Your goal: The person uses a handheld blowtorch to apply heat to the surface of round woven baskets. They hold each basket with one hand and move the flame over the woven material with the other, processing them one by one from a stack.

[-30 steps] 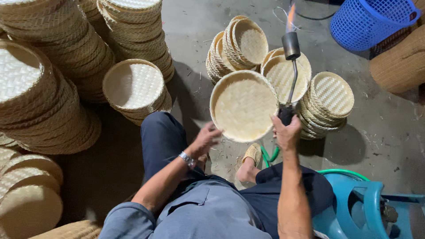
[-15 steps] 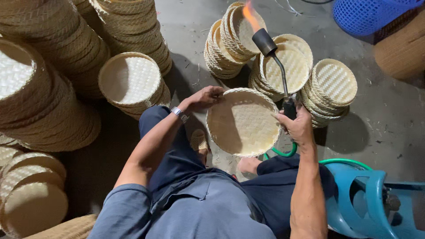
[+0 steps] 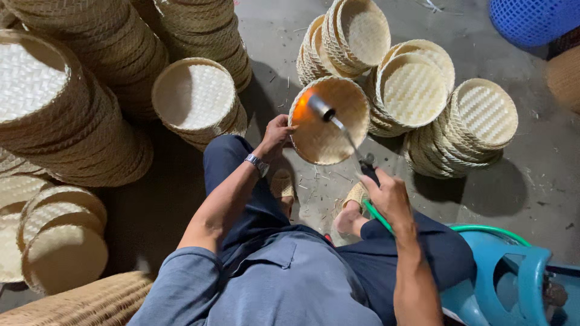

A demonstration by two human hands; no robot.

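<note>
My left hand (image 3: 278, 131), with a wristwatch on its wrist, grips the left rim of a round woven bamboo basket (image 3: 338, 130) held tilted above the floor. My right hand (image 3: 386, 196) holds the handle of a gas torch (image 3: 338, 124) fed by a green hose (image 3: 377, 214). The torch's metal nozzle points into the basket's inside, and an orange flame glows on the weave at its left side.
Leaning rows of finished baskets (image 3: 423, 90) lie on the concrete floor beyond. Tall basket stacks (image 3: 78, 102) and a short stack (image 3: 196, 99) stand at the left. A blue plastic stool (image 3: 513, 278) is at my right, a blue mesh basket (image 3: 538, 21) at top right.
The basket has turned from facing me to tilting its inside towards the torch. The nozzle came down from above the basket into it, and my left hand shifted to the left rim.
</note>
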